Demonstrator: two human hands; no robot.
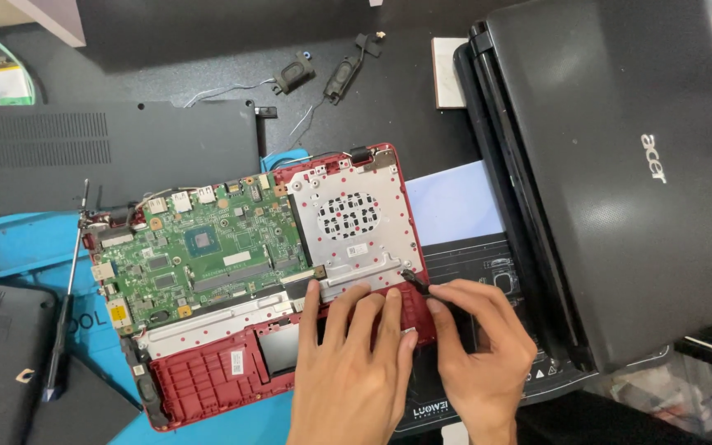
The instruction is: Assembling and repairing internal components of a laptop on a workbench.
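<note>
two hands on opened red laptop base (pixel 208 379), mid-worktop. left hand (pixel 354 363) flat, fingers released, pressing lower edge. right hand (pixel 480 346) pinches black pry tool (pixel 419 284) at right rim. green motherboard (pixel 203 255) exposed.

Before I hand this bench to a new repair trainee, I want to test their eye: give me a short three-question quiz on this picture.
1. True or false: the left hand lies flat on the red laptop base.
2. What does the right hand pinch? A) a thin black tool B) a speaker C) a screw
3. Which part fills the left half of the opened base?

Key:
1. True; its fingers spread over the lower edge.
2. A; the tip meets the base's right edge.
3. The green circuit board, beside the perforated metal plate.
</note>
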